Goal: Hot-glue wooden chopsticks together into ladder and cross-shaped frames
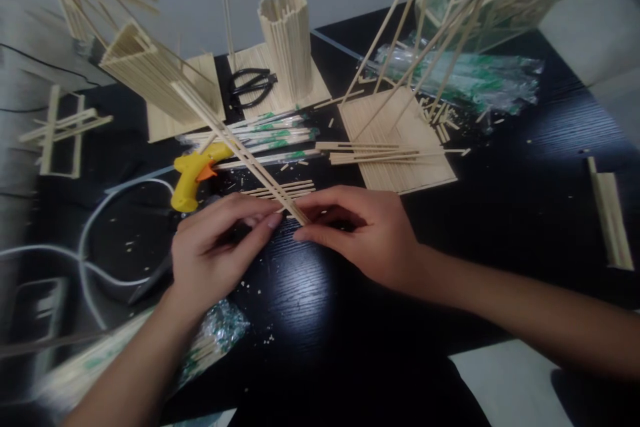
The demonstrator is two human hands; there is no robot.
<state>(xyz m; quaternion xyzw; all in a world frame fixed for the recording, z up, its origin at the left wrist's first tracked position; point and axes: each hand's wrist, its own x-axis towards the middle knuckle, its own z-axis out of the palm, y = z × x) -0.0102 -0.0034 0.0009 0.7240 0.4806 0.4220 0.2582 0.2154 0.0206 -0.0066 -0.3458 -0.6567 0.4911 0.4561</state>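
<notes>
Between the thumb and fingers of my right hand (370,233) is the lower end of a long, narrow frame of wooden sticks (240,150). It slants up and away to the left, with gaps between its parallel sticks. My left hand (215,253) is closed in a pinch at the frame's left side. A sliver of a short stick shows at its fingertips, mostly hidden. Just beyond the hands, several short sticks (300,188) lie on the black table. A yellow glue gun (187,177) with an orange trigger rests beyond my left hand.
Stick-built pieces stand behind: a wavy-walled holder (287,47), a triangular holder (145,73) and a flat base (400,173) with slanting sticks. Black-handled cutters (253,87) lie between them. Plastic-wrapped stick packs (460,77) are at back right. A white cable (83,240) loops at left.
</notes>
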